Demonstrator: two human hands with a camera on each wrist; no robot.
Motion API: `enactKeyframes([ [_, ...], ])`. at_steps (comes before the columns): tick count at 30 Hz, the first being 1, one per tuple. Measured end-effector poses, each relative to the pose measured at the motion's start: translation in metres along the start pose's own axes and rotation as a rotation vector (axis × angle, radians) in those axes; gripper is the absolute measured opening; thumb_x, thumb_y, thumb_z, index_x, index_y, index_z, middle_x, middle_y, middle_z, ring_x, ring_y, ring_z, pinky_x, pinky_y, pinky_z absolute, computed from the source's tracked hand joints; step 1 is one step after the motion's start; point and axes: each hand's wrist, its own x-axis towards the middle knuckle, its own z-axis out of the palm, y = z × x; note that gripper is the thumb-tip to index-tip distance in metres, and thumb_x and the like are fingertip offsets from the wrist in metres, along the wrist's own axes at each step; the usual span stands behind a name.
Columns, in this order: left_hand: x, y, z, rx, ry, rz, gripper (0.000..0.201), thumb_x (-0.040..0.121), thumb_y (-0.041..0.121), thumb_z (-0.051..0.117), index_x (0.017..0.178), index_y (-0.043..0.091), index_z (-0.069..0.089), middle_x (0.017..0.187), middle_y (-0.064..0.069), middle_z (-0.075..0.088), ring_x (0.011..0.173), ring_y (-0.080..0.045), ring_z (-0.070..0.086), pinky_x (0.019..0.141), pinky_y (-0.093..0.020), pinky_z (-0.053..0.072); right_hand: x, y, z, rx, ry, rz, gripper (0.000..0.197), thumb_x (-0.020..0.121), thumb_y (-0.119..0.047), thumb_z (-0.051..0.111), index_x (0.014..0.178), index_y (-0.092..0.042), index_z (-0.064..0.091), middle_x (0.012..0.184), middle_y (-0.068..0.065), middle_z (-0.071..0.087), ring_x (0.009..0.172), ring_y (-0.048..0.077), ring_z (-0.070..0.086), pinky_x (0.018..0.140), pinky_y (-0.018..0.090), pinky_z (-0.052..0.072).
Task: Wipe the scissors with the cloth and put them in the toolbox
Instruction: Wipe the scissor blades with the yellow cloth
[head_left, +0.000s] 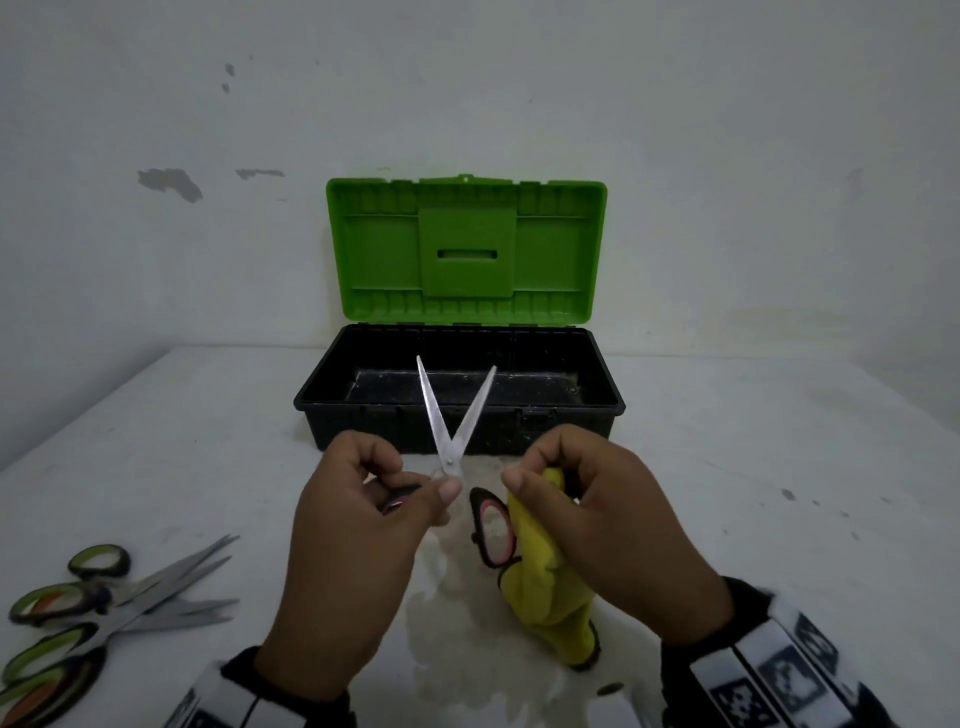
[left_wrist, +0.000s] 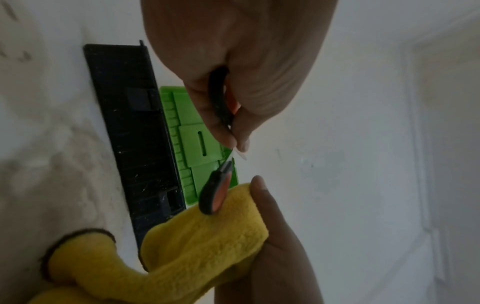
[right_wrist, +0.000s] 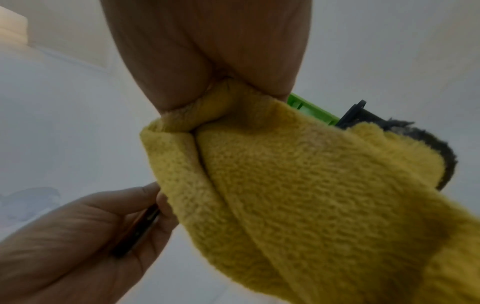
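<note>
My left hand (head_left: 363, 519) grips one black-and-pink handle of a pair of scissors (head_left: 452, 415), held up with the blades spread in a V, tips pointing toward the toolbox (head_left: 597, 405). The other handle loop (head_left: 493, 525) hangs free beside the yellow cloth (head_left: 540, 561). My right hand (head_left: 597, 514) holds that cloth bunched in its curled fingers, close to the right of the scissors. In the left wrist view the left hand (left_wrist: 233, 72) grips the handle and the cloth (left_wrist: 207, 236) lies against the free handle (left_wrist: 215, 195). The right wrist view shows mostly the cloth (right_wrist: 298, 185).
The toolbox stands open at the back of the white table, green lid (head_left: 467, 249) upright, black tray bare inside. Several green-handled scissors (head_left: 104, 608) lie in a pile at the front left. A wall rises behind the toolbox.
</note>
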Motion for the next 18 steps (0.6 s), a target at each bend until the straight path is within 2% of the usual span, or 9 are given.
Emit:
enactKeyframes([
  [3,0.001,-0.007,0.000,-0.024,-0.069,-0.120,0.028,0.077,0.014,0.078,0.091,0.015,0.054,0.080,-0.014,0.060,0.058,-0.014,0.058,0.061,-0.029,0.048,0.000,-0.002,0.001,0.008,-0.011,0.015,0.012,0.088,-0.035,0.067,0.079,-0.028,0.063,0.078,-0.011,0.063,0.070,0.010,0.060,0.060,0.014,0.047],
  [7,0.002,-0.010,0.000,-0.010,-0.125,-0.189,0.036,0.068,0.012,0.084,0.095,0.019,0.062,0.088,-0.003,0.061,0.068,-0.017,0.060,0.056,-0.025,0.047,0.001,-0.004,0.000,0.015,0.033,0.049,0.013,0.088,-0.035,0.068,0.078,-0.027,0.065,0.073,-0.008,0.065,0.070,0.008,0.061,0.060,0.015,0.048],
  [10,0.002,-0.009,-0.002,-0.012,-0.177,-0.197,0.032,0.065,0.008,0.086,0.090,0.018,0.068,0.077,0.005,0.068,0.061,-0.010,0.060,0.051,-0.020,0.047,0.005,-0.006,-0.006,0.047,0.088,0.081,0.013,0.088,-0.034,0.069,0.078,-0.026,0.067,0.072,-0.006,0.066,0.067,0.008,0.062,0.059,0.016,0.048],
  [11,0.002,-0.008,-0.002,-0.028,-0.199,-0.202,0.030,0.064,0.005,0.085,0.087,0.016,0.069,0.070,0.006,0.068,0.056,-0.008,0.057,0.049,-0.019,0.046,0.006,-0.006,-0.008,0.071,0.099,0.094,0.012,0.088,-0.034,0.069,0.079,-0.025,0.068,0.073,-0.005,0.068,0.068,0.009,0.064,0.061,0.020,0.051],
  [14,0.003,-0.005,-0.002,-0.108,-0.248,-0.237,0.026,0.062,-0.001,0.084,0.081,0.008,0.069,0.059,0.003,0.063,0.049,-0.011,0.050,0.044,-0.022,0.041,0.006,-0.008,-0.013,0.182,0.068,0.135,0.003,0.086,-0.026,0.073,0.084,-0.025,0.072,0.078,-0.003,0.072,0.072,0.014,0.068,0.064,0.028,0.056],
  [18,0.005,-0.004,-0.002,-0.102,-0.257,-0.273,0.028,0.059,0.001,0.086,0.076,0.003,0.062,0.052,-0.004,0.056,0.042,-0.012,0.046,0.039,-0.022,0.036,0.001,-0.014,-0.012,0.185,-0.022,0.093,0.011,0.082,-0.016,0.078,0.085,-0.027,0.076,0.083,-0.008,0.073,0.076,0.009,0.070,0.066,0.025,0.059],
])
